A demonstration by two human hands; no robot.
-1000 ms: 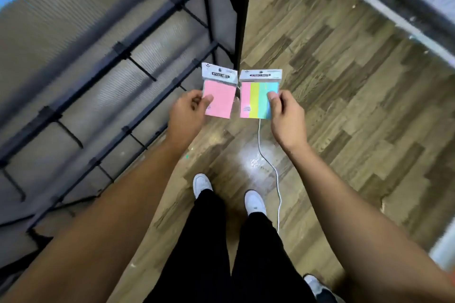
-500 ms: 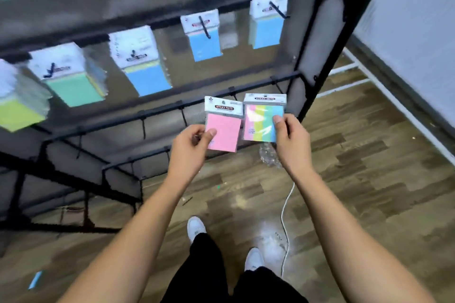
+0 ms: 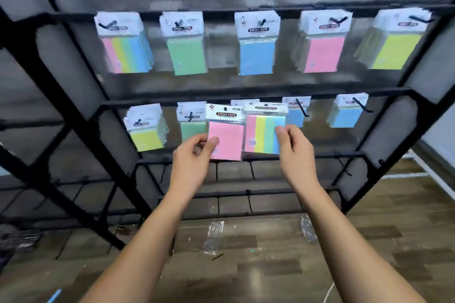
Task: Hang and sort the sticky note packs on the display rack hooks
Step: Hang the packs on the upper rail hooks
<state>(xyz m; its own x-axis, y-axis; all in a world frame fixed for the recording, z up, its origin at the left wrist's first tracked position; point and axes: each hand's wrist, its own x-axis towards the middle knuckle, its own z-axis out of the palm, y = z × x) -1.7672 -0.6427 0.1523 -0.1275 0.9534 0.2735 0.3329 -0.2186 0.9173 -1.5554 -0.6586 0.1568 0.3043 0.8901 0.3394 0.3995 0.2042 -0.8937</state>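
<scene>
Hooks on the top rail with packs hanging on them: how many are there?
5, left to right: the striped stack, green stack, blue stack, pink stack and yellow stack. More hooks may lie beyond the picture's edges.

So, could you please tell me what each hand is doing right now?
Left hand: pinching the pink sticky note pack.
Right hand: pinching the multicoloured striped sticky note pack.

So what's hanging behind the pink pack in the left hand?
Behind the pink pack, pinched by the left hand, a green pack hangs on the middle rail, partly covered. Another pack's white header peeks above; its colour is hidden by both held packs.
</scene>
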